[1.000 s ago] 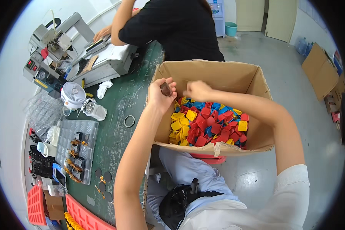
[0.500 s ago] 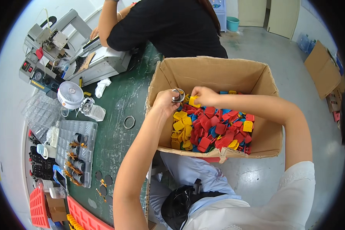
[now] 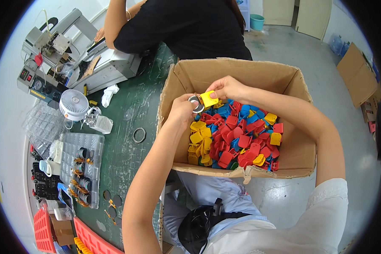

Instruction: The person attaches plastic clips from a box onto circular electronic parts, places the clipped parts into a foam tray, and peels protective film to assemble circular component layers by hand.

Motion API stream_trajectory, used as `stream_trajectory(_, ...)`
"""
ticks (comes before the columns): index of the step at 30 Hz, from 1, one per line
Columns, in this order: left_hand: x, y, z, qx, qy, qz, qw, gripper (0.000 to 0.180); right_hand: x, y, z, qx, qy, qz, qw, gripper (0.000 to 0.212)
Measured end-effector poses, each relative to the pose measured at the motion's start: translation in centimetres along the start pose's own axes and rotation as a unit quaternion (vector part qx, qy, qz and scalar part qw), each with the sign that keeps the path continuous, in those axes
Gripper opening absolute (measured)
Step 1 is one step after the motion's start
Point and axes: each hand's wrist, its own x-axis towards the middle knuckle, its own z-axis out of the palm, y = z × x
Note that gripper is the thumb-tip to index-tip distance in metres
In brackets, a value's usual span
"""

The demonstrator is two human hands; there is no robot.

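- We hold the round, silver-rimmed disc (image 3: 195, 100) in our left hand (image 3: 183, 107), with fingers and thumb clamped at its edge, presumably to leave its face exposed.
- We pinch the flat, yellow plastic tab (image 3: 208, 99) by one side between the fingertips of our right hand (image 3: 229, 88); this grip seems chosen to leave the tab's other side free toward the disc.
- We position both parts close together over the left rear of the open, brown cardboard box (image 3: 258, 75). Contact between tab and disc cannot be confirmed from this angle.
- We work above the loose pile of red, blue and yellow plastic tabs (image 3: 242, 141) inside the box; its walls likely contain the pieces and would catch a dropped one.
- We have the box right beside the scratched green worktable (image 3: 125, 118), which probably shortens our reach between the two.
- We note the thin grey metal ring (image 3: 134, 134) lying alone on the table, and the clear, compartmented plastic tray (image 3: 72, 142) beyond it, whose pockets appear meant to separate small parts.
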Motion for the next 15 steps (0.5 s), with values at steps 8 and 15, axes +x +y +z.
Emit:
stream_trajectory(8, -0.34, 0.28, 0.08, 0.02, -0.037, 0.0, 0.999, 0.026, -0.6, -0.54, 0.47, -0.032, -0.004, -0.008, 0.999, 0.017)
stream_trajectory(15, -0.27, 0.29, 0.16, 0.04, -0.027, 0.001, 0.999, 0.027, -0.47, -0.29, 0.64, -0.012, -0.005, 0.006, 1.0, 0.015)
